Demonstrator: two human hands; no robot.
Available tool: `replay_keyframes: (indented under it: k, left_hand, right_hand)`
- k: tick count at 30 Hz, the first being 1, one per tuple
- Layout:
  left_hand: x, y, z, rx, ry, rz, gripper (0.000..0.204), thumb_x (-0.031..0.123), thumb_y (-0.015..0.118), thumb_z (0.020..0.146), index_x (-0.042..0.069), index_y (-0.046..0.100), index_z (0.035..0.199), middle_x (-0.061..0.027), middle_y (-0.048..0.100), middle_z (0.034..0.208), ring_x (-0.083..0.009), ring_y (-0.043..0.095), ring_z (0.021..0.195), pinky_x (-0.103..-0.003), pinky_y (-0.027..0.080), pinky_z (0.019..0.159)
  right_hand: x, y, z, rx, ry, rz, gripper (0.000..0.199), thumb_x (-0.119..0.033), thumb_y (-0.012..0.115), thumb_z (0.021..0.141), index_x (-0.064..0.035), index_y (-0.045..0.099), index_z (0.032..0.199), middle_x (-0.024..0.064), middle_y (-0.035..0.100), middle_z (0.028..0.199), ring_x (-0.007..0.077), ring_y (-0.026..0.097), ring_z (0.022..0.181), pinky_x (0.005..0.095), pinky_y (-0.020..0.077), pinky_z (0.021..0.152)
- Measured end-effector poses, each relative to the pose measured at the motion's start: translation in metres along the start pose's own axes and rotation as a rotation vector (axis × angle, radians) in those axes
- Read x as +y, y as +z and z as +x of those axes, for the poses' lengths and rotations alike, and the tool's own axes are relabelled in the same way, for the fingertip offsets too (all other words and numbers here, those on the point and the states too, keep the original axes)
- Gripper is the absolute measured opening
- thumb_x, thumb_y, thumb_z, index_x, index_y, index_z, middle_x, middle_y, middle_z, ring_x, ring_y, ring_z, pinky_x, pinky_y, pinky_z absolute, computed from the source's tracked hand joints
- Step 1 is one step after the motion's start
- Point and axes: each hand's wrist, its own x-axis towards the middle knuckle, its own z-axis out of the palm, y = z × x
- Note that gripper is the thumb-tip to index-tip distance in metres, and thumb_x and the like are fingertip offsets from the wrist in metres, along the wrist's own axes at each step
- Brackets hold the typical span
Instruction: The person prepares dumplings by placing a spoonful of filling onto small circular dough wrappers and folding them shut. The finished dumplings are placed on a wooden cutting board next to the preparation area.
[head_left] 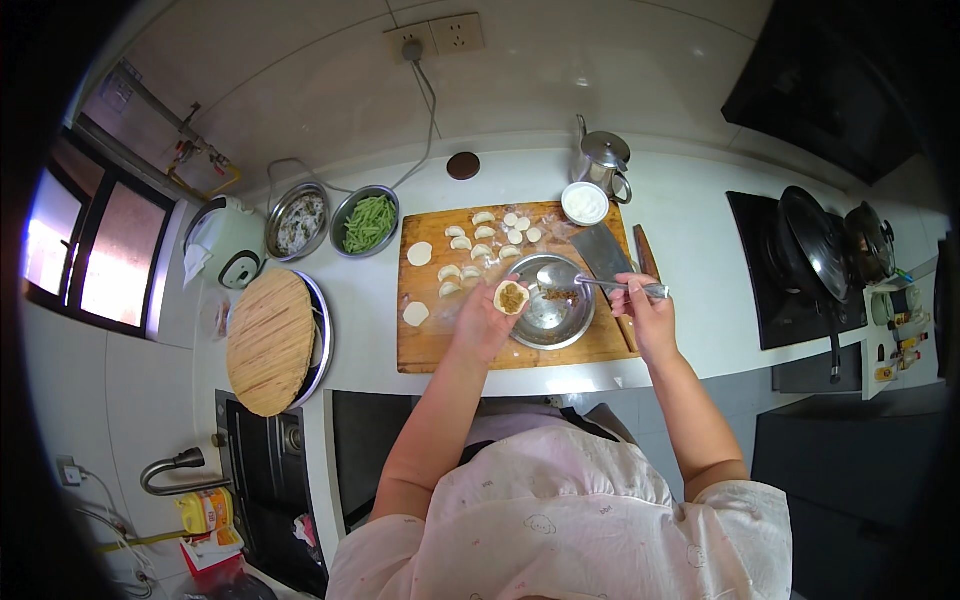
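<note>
On the fingers of my left hand [484, 322] rests a round dumpling wrapper [511, 298] with brown filling in its middle. My right hand [646, 312] grips the handle of a metal spoon [597, 284], whose bowl end is over a steel mixing bowl [550, 332]. A little brown filling lies inside that bowl. The bowl stands on a floured wooden cutting board [425, 353]. Several folded dumplings [461, 243] sit in rows behind my left hand. Flat wrappers [416, 314] lie at the board's left, and small dough discs [515, 237] near its far edge.
A cleaver [600, 250] and a wooden-handled tool [643, 250] lie at the board's right. Behind stand a white bowl of flour [584, 203] and a steel kettle [605, 150]. Green beans [369, 223] fill a bowl at left, beside a round wooden lid [270, 342]. A wok [812, 245] sits far right.
</note>
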Motion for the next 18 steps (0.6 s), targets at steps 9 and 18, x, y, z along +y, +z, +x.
replay_keyframes:
  k: [9,18]
  left_hand:
    - [-0.007,0.006,-0.005,-0.01,0.017,-0.013,0.047,0.033,0.026,0.096,-0.006,0.046,0.112,-0.0128,0.052,0.116,-0.023,0.05,0.108,-0.039,0.039,0.096]
    - [-0.013,0.013,-0.009,-0.051,-0.049,0.006,0.048,0.033,0.026,0.096,-0.007,0.046,0.114,-0.015,0.052,0.114,-0.0231,0.049,0.108,-0.036,0.04,0.096]
  right_hand:
    - [0.019,0.011,0.002,0.047,0.0,0.078,0.021,-0.022,0.04,0.095,-0.0022,0.047,0.091,0.0128,0.061,0.076,0.0124,0.058,0.06,0.024,0.0503,0.058]
    - [0.035,0.021,0.003,-0.008,0.022,0.058,0.018,-0.018,0.039,0.095,-0.0026,0.047,0.091,0.0117,0.061,0.075,0.0123,0.058,0.06,0.0241,0.0505,0.058]
